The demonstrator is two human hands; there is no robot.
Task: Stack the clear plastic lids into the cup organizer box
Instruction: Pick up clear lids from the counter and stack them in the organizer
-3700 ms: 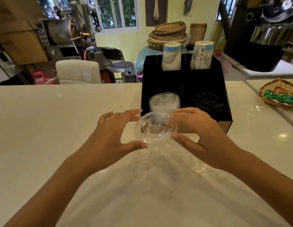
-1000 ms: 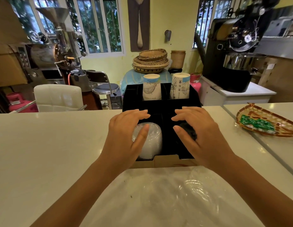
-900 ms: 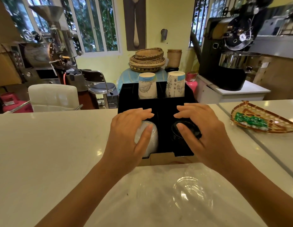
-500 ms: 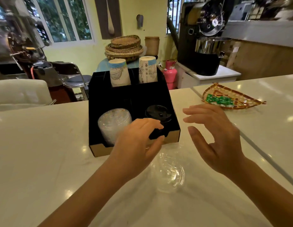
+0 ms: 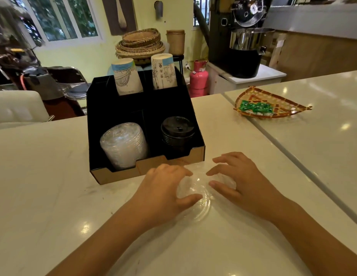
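The black cup organizer box (image 5: 145, 172) stands on the white counter, its cardboard front edge facing me. A tall stack of clear plastic lids (image 5: 123, 144) fills its front left compartment. Just in front of the box, a clear lid (image 5: 195, 198) lies on the counter, with more clear plastic under it. My left hand (image 5: 161, 194) curls around the lid's left side, thumb on its rim. From the right, my right hand (image 5: 243, 182) cups it, fingertips and thumb touching.
A stack of black lids (image 5: 177, 130) sits in the front right compartment, and two paper cup stacks (image 5: 125, 78) stand in the back ones. A woven tray with green packets (image 5: 269, 108) lies at the right, past a counter seam (image 5: 293, 160).
Both hands left the box, where they had pressed the lid stack, and came down onto the clear lid on the counter. My view shifted so the box sits further left.
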